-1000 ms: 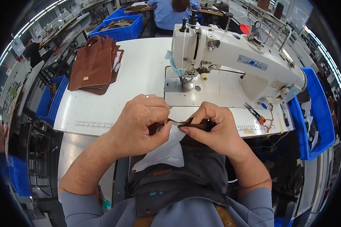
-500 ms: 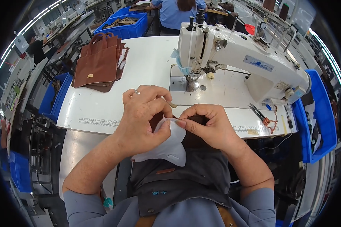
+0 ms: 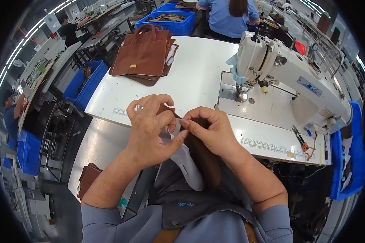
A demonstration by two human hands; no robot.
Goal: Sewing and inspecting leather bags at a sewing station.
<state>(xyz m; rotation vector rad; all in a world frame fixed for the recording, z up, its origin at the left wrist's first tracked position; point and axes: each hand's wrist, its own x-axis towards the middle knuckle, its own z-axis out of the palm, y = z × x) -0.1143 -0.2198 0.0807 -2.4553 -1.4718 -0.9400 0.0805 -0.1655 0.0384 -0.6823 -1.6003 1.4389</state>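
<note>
At the lower centre of the frame, 2 forearms in grey-blue sleeves rise to meet just in front of the table edge. Compared with 1 second ago, when both hands lay flatter and pulled a thin strand sideways between them, they have now drawn closer together and lifted, so the work seems to have moved from stretching to fine fingertip handling. The left hand (image 3: 150, 129) arches over the piece, ringed finger uppermost, its thumb and forefinger pressed together on the pale lining (image 3: 186, 162) that hangs down toward the lap. The right hand (image 3: 213, 131) curls in from the other side, its fingertips pinching the upper edge of the dark brown leather piece (image 3: 205, 160) (most of it trails below the wrist). The 2 hands touch at the fingertips.

Beyond them the white table (image 3: 198, 77) carries a printed ruler strip along its near edge. At the upper right stands the white sewing machine (image 3: 288, 77), with small snips (image 3: 298, 135) just beside it. At the upper left lies a stack of brown bags (image 3: 144, 56), and farther back blue bins (image 3: 170, 20).
</note>
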